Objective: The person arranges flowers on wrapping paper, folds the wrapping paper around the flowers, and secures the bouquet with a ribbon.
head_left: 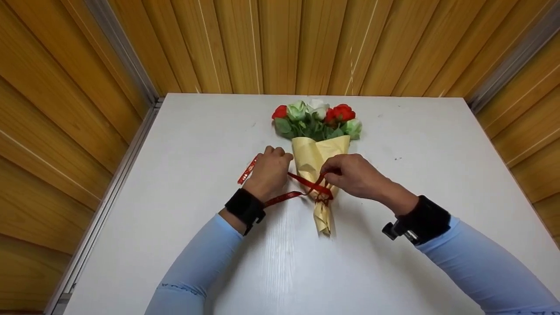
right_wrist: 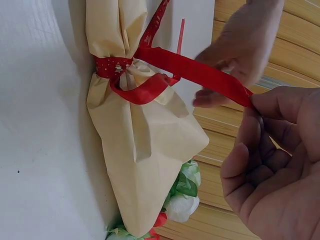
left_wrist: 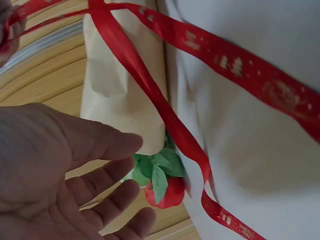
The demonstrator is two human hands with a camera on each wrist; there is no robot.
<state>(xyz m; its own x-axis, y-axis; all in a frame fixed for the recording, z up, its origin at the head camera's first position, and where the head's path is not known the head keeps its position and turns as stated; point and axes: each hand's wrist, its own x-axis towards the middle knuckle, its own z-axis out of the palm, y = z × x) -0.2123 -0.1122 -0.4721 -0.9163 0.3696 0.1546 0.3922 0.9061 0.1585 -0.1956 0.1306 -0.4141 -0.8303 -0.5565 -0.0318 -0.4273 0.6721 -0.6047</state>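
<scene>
A bouquet of artificial-looking red, white and pale green flowers [head_left: 317, 113] lies on the table, its stems wrapped in cream paper [head_left: 308, 157]. Red ribbon [right_wrist: 190, 67] with gold prints circles the narrow part of the wrapping, with a loose loop beside it. My right hand [head_left: 356, 175] pinches one stretch of the ribbon between thumb and index finger above the paper. Left of the bouquet is my left hand [head_left: 270, 173]; in the left wrist view its thumb and fingers [left_wrist: 107, 145] stand apart, holding nothing. Ribbon tails pass near and under that hand.
The white table [head_left: 197, 144] extends around the bouquet. Wood-grain panels [head_left: 280, 43] rise behind the table and at both sides. A metal rail [head_left: 118, 175] runs along the left edge. Black straps with cameras [head_left: 247, 208] sit on both wrists.
</scene>
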